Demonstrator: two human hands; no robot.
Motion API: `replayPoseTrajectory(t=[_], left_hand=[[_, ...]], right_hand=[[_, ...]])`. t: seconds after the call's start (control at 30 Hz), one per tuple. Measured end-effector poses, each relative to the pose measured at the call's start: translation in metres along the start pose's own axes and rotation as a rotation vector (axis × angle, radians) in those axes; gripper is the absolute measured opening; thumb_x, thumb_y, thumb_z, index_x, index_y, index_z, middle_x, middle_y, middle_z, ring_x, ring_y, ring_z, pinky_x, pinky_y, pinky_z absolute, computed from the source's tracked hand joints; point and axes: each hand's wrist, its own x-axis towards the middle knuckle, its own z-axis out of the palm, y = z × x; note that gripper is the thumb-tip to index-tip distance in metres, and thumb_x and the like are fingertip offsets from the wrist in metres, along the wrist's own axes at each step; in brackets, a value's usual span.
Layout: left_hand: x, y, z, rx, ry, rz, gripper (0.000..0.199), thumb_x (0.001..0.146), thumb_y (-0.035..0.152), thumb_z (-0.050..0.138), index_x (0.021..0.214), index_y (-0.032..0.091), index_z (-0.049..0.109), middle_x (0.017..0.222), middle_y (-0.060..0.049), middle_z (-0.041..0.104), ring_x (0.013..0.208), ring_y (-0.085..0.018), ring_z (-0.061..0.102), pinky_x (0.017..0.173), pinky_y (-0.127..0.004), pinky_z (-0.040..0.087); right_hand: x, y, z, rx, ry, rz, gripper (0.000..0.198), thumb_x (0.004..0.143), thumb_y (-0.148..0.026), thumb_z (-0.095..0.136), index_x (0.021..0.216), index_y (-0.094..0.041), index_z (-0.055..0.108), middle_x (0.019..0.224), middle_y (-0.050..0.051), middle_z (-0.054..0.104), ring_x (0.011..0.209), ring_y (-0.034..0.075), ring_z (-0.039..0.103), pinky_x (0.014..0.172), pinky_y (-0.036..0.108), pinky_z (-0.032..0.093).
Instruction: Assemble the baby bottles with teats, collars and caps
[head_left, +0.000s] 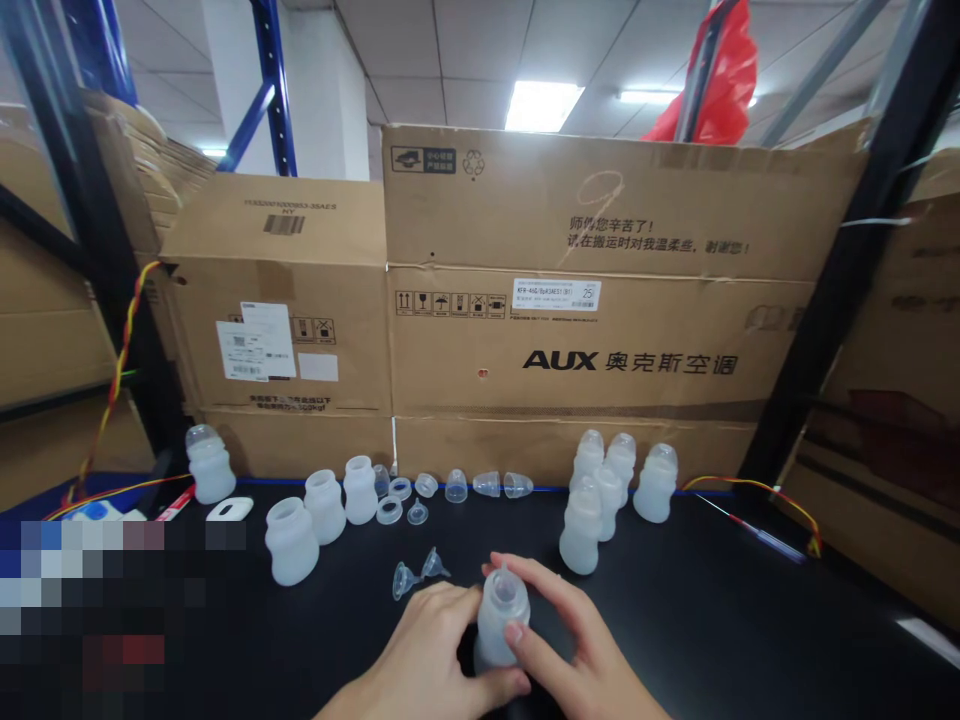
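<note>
A frosted, translucent baby bottle [496, 640] stands close to me at the bottom middle, with a collar and a clear teat-like piece at its mouth. My left hand [424, 650] wraps round the lower body of the bottle. With its thumb on the near side and fingers behind, my right hand [577, 640] grips the bottle near its top. Just beyond my left hand lie two clear teats [405, 580], funnel-shaped with wide rims. Farther back are another teat [418, 513], collar rings [389, 511] and clear domed caps [456, 487].
Three uncapped bottles [292, 550] stand at left; one capped bottle [210, 465] is behind them. Several capped bottles [581, 530] cluster at right. Cardboard [570, 390] walls the back of the black table [705, 630]. A pen-like tool [769, 537] lies far right.
</note>
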Motion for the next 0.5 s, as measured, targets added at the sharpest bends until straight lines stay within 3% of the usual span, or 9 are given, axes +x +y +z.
replayPoseTrajectory(t=[0.13,0.33,0.5], left_hand=[[-0.004,0.005,-0.004,-0.051,-0.02,-0.073,0.035,0.074,0.044,0.09,0.1,0.023,0.079,0.1,-0.005,0.08,0.091,-0.028,0.072,0.086,-0.036,0.047],[-0.008,0.007,-0.01,-0.189,-0.07,-0.045,0.036,0.073,0.043,0.09,0.103,0.026,0.081,0.106,-0.002,0.08,0.097,-0.026,0.07,0.09,-0.033,0.048],[0.0,-0.013,-0.002,-0.103,-0.059,0.028,0.036,0.077,0.054,0.083,0.095,0.024,0.078,0.096,-0.003,0.08,0.086,-0.025,0.069,0.079,-0.031,0.046]], right_hand=[[0.004,-0.005,-0.003,0.232,-0.122,0.032,0.053,0.094,-0.053,0.076,0.141,-0.032,0.066,0.149,0.011,0.066,0.141,0.036,0.057,0.122,0.056,0.039],[0.01,-0.012,-0.005,0.42,-0.266,0.045,0.053,0.092,-0.058,0.076,0.137,-0.032,0.066,0.148,0.012,0.066,0.139,0.035,0.058,0.117,0.052,0.043],[0.011,0.009,-0.001,0.16,-0.081,0.044,0.057,0.082,-0.058,0.084,0.129,-0.029,0.071,0.134,0.013,0.073,0.13,0.038,0.062,0.116,0.053,0.043]])
